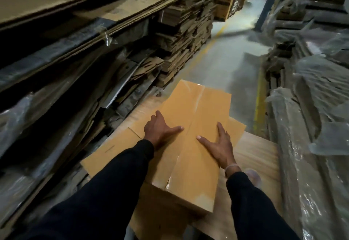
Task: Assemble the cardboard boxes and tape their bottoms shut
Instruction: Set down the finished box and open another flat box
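Note:
An assembled tan cardboard box (196,111) stands on a wooden table (258,151) with its flaps closed upward. A strip of clear tape (197,105) runs along the centre seam and down over the near end. My left hand (160,128) lies flat on the left flap, fingers spread, thumb toward the seam. My right hand (219,143) presses flat on the right flap, thumb pointing at the seam. Neither hand holds anything. A flat unfolded box blank (111,156) lies under the box, sticking out to the left.
Tall stacks of flattened cardboard (185,32) line the left side. Plastic-wrapped bundles (311,107) fill the right. A concrete aisle (226,55) with yellow floor lines runs ahead. A pale blurred object (254,175) sits on the table by my right wrist.

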Demonstrator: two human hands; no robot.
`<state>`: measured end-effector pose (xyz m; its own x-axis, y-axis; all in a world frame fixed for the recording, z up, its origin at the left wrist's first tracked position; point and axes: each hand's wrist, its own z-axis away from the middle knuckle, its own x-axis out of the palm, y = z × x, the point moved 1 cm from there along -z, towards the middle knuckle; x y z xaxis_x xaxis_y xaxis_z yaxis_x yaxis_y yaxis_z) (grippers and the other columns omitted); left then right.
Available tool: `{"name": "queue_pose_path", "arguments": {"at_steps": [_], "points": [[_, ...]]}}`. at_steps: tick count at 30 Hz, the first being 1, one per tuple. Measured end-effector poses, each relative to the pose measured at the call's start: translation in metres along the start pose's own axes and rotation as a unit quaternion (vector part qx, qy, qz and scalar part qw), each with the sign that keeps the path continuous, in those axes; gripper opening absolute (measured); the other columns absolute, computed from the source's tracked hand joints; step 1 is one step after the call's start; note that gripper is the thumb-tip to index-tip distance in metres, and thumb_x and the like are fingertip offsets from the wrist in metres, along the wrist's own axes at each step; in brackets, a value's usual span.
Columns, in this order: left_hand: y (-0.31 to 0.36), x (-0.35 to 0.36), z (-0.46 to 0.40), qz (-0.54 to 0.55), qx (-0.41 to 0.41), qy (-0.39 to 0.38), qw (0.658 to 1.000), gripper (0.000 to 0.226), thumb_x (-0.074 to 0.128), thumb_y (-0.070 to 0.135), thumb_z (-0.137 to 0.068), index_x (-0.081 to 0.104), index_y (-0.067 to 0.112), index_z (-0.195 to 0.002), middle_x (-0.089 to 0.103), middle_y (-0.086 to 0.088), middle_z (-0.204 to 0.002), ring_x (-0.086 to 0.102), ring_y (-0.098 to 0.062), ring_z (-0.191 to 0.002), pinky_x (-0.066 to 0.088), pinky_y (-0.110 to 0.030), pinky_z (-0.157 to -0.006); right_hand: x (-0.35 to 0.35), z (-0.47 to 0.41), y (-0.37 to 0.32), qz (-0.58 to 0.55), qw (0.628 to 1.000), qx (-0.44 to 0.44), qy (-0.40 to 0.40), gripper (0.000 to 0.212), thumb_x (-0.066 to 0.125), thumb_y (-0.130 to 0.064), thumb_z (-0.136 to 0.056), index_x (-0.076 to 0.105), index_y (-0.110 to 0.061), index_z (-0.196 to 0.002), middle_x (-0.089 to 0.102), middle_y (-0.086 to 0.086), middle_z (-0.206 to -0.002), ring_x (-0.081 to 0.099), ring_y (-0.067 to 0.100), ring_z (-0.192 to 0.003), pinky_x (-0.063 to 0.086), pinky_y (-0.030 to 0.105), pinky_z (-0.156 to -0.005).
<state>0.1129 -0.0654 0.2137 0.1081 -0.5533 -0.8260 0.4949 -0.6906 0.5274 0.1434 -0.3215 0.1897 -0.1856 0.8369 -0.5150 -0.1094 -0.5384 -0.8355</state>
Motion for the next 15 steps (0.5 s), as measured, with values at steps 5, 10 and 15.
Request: {"name": "queue_pose_path", "arguments": {"at_steps": [5,10,15], "points": [[-0.018,-0.004,0.045,0.03,-0.064,0.048,0.996,0.121,0.074,0.092,-0.058,0.038,0.012,-0.141,0.053,-0.015,-0.139,0.058,-0.035,-0.122,0.052,-0.044,-0.094,-0.004,-0.004,-0.003,0.011,0.995,-0.059,-0.076,0.118,0.087,-0.064,-0.075,0.018,-0.04,-0.167,0.02,0.005,-0.173,0.027,0.03,-0.157,0.03,0.05,-0.127],[-0.061,-0.018,0.118,0.082,-0.163,0.126,0.975,0.12,0.075,0.092,-0.058,0.041,0.012,-0.141,0.055,-0.014,-0.139,0.058,-0.035,-0.123,0.052,-0.045,-0.097,0.016,0.012,-0.033,0.055,0.97,-0.145,-0.186,0.115,0.084,-0.064,-0.078,0.015,-0.041,-0.168,0.023,0.006,-0.172,0.028,0.031,-0.156,0.031,0.054,-0.126],[-0.105,-0.04,0.196,0.12,-0.267,0.177,0.94,0.122,0.075,0.091,-0.057,0.04,0.016,-0.147,0.054,-0.011,-0.143,0.055,-0.033,-0.129,0.051,-0.048,-0.103,0.052,0.06,-0.076,0.092,0.932,-0.225,-0.268,0.114,0.084,-0.057,-0.082,0.017,-0.032,-0.169,0.029,0.007,-0.169,0.035,0.031,-0.152,0.036,0.049,-0.123]]}}
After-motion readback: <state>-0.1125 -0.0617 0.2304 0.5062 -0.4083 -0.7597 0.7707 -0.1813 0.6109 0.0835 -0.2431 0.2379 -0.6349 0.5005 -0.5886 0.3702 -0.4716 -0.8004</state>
